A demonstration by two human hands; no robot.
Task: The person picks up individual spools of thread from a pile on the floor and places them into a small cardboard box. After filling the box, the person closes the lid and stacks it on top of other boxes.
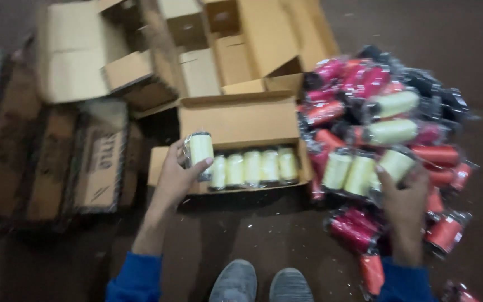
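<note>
My left hand (177,176) holds a cream thread spool (199,150) wrapped in clear plastic, at the left end of an open cardboard box (236,120). Several cream spools (252,166) stand in a row inside that box. My right hand (403,193) rests on a cream spool (393,166) at the near edge of a heap of wrapped spools (387,123), which are pink, red, black and cream. Two more cream spools (347,172) lie just left of that hand.
Several opened cardboard boxes (141,50) stand behind and to the left. Flattened cartons (57,162) lie on the dark floor at left. My two grey shoes (261,282) show at the bottom edge. Loose red spools (445,232) lie at the lower right.
</note>
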